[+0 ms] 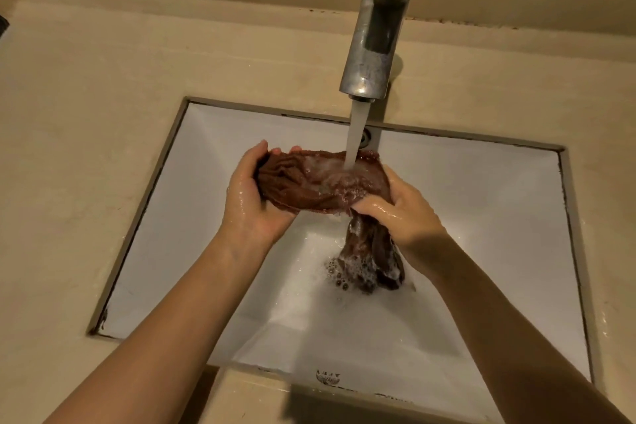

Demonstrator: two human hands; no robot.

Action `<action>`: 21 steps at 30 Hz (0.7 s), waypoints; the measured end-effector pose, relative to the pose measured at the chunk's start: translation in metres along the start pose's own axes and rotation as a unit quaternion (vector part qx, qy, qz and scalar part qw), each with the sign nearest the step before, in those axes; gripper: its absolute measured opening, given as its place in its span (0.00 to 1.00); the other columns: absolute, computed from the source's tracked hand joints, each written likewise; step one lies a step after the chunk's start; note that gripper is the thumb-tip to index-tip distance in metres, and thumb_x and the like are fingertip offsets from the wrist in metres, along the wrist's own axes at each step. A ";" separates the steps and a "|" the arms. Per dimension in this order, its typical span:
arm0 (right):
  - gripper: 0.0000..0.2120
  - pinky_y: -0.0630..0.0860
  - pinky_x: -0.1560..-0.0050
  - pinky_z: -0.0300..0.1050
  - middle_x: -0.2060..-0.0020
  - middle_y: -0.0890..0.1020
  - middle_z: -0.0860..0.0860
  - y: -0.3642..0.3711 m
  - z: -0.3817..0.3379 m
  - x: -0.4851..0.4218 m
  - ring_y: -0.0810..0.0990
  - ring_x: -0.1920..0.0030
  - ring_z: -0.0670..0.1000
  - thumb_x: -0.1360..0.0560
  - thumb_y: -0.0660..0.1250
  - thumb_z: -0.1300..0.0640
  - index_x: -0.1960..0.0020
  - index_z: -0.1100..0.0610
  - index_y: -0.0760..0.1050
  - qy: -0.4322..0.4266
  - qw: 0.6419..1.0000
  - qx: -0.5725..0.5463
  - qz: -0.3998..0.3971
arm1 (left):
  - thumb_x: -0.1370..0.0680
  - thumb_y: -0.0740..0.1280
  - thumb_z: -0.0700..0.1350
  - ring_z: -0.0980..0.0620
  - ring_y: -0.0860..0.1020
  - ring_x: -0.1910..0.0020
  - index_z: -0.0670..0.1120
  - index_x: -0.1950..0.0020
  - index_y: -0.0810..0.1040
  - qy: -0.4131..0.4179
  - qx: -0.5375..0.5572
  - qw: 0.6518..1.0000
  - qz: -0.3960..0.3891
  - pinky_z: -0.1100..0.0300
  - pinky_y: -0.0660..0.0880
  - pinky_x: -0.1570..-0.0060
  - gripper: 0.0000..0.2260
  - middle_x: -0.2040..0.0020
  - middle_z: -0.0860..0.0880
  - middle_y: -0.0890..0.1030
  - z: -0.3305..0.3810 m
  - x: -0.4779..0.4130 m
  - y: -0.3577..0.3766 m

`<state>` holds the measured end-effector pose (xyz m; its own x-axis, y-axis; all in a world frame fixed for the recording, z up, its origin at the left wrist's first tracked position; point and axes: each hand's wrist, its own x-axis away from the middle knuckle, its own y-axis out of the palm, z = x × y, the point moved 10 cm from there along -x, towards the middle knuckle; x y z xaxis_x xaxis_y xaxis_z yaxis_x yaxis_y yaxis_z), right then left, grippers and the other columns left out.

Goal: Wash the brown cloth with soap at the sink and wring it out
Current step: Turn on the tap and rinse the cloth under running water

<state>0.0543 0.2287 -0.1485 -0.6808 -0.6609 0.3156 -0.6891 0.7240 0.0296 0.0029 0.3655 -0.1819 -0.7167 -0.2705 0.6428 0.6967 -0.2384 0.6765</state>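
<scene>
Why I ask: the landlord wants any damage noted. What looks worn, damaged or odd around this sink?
The seal along the sink rim looks dark and chipped, worst at the near left corner. The tap is dull and spotted. The cloth and both hands look normal.

Beige counter [103, 113] with inset white sink [481, 217]; cloth's [375, 262] sudsy tail in the basin.

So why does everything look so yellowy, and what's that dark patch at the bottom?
Head view: warm, dim light tints the counter; only the sink looks white. A shadow darkens the bottom edge. Glare shines on the wet hands, left and right, and on the tap.
</scene>
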 end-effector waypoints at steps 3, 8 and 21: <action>0.12 0.79 0.48 0.47 0.59 0.83 0.47 0.003 -0.016 0.002 0.81 0.54 0.49 0.31 0.66 0.54 0.48 0.50 0.76 -0.017 0.999 -0.040 0.009 | 0.24 0.66 0.45 0.46 0.81 0.52 0.43 0.53 0.79 -0.028 -0.159 0.985 0.054 0.52 0.80 0.50 0.06 0.52 0.42 0.82 -0.006 0.001 -0.016; 0.13 0.75 0.40 0.54 0.54 0.84 0.50 0.004 -0.022 -0.003 0.81 0.48 0.53 0.32 0.68 0.57 0.48 0.48 0.77 0.004 0.997 -0.076 0.001 | 0.24 0.67 0.44 0.55 0.77 0.48 0.49 0.36 0.74 0.173 -0.501 0.841 0.108 0.62 0.74 0.50 0.17 0.44 0.50 0.78 0.037 0.011 -0.009; 0.15 0.71 0.58 0.41 0.58 0.71 0.49 -0.032 -0.044 -0.020 0.70 0.53 0.49 0.29 0.66 0.43 0.62 0.53 0.69 -0.067 0.922 0.335 0.182 | 0.25 0.55 0.62 0.49 0.80 0.43 0.48 0.40 0.80 -0.102 -0.257 0.946 -0.168 0.54 0.74 0.39 0.25 0.44 0.44 0.83 -0.072 0.007 0.026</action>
<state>0.1005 0.2274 -0.1136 -0.8906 -0.4496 0.0678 -0.3771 0.6472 -0.6625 0.0182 0.2907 -0.1858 -0.8543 0.0739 0.5144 0.3137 -0.7159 0.6238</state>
